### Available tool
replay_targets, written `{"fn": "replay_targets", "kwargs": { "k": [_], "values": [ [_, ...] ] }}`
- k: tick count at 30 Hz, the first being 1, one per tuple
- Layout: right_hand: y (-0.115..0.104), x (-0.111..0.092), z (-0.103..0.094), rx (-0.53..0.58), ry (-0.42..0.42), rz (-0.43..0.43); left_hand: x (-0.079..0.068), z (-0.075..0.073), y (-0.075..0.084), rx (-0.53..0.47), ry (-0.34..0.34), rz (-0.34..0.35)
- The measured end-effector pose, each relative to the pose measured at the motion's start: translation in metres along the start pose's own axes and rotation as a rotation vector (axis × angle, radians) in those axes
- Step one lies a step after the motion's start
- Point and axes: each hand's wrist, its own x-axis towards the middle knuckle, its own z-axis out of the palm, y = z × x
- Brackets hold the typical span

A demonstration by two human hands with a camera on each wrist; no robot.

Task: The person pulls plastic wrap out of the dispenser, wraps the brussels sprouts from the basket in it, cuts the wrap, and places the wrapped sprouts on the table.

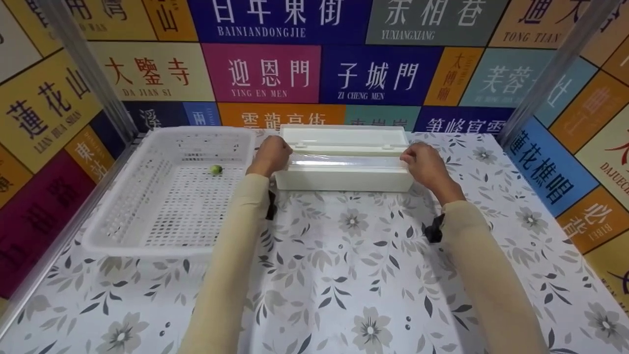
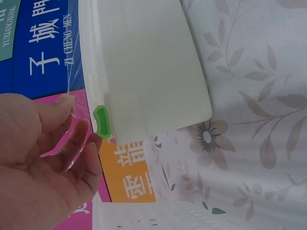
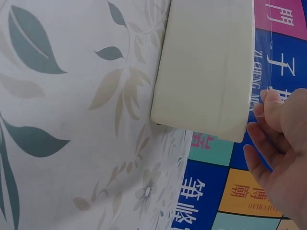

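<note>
A cream-white cling film dispenser box (image 1: 344, 180) stands on the table with its lid (image 1: 344, 135) tipped back. Clear cling film (image 1: 346, 161) stretches across its top between the two hands. My left hand (image 1: 271, 155) pinches the film's left corner between thumb and forefinger, beside a green slider (image 2: 102, 122) on the box's edge. At the other end my right hand (image 1: 426, 164) pinches the right corner of the film with thumb and forefinger. In both wrist views the film's edge shows as a thin, shiny sheet, raised off the box.
To the left of the box stands a white perforated plastic basket (image 1: 115, 246) with one small green round item (image 1: 215, 169) in it. A floral cloth (image 1: 339, 275) covers the table. Panels with large printed characters (image 1: 263, 73) wall in the back and sides.
</note>
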Motion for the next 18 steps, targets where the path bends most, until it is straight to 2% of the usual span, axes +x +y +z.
{"fn": "replay_targets", "kwargs": {
  "k": [4, 9, 12, 18],
  "values": [
    [-0.004, 0.002, -0.004, -0.004, 0.002, 0.036, 0.002, -0.002, 0.002, -0.047, -0.007, -0.017],
    [-0.007, 0.006, -0.004, 0.027, 0.045, 0.046, 0.006, -0.002, 0.0, -0.243, -0.035, -0.042],
    [-0.007, 0.008, -0.005, 0.088, 0.032, 0.065, 0.008, -0.001, -0.001, -0.36, -0.043, -0.07],
    [-0.006, 0.008, -0.008, 0.239, -0.029, 0.135, 0.011, 0.0, 0.0, -0.448, 0.0, -0.113]
  ]
}}
